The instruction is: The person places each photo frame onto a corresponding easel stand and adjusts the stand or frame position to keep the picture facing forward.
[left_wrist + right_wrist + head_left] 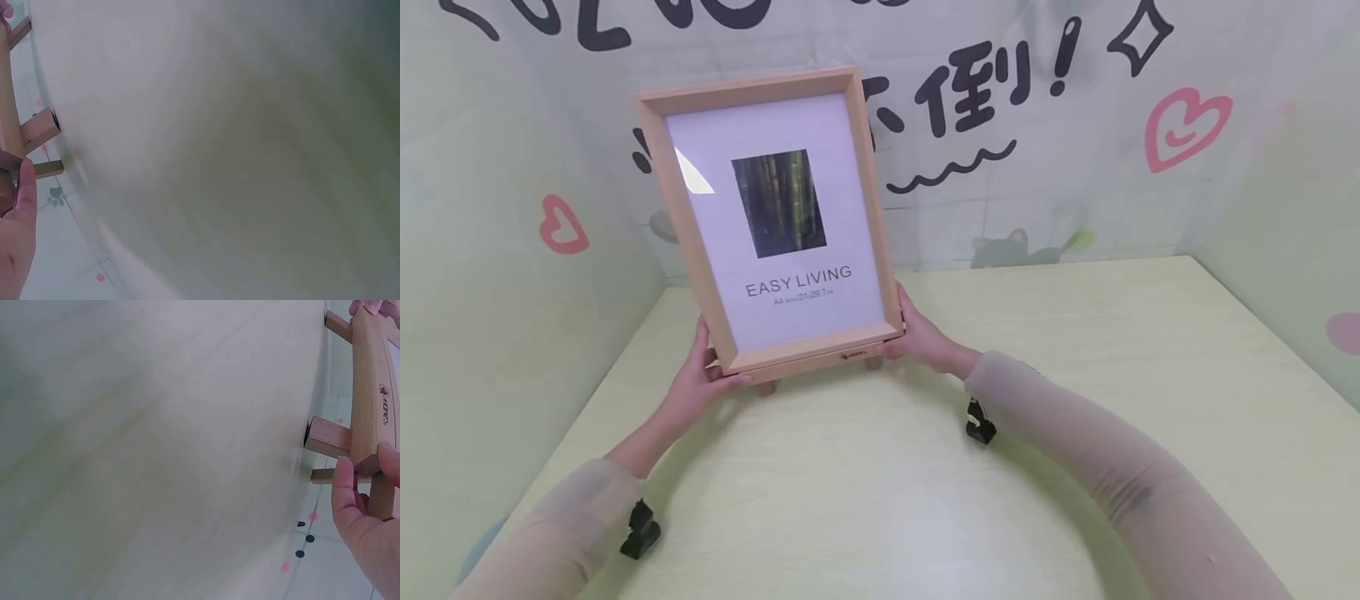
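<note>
A light wooden picture frame (875, 217) leans back on a small wooden easel, tilted slightly left in the head view. Behind its glazing, a white sheet (707, 250) carries a dark bamboo picture (778, 204) and the words EASY LIVING. My left hand (696, 375) grips the lower left corner, thumb along the easel's ledge (812, 361). At the opposite lower corner my right hand (921, 333) holds frame and ledge together. Short easel legs (329, 436) reach down to the tabletop in the right wrist view. Fingers behind the frame are partly hidden.
A pale wood-grain table (880, 500) spreads out in front. White printed sheeting (1075, 200) with black lettering and pink hearts stands behind, with pale side walls (490, 333). Small black devices (980, 423) hang at both sleeves.
</note>
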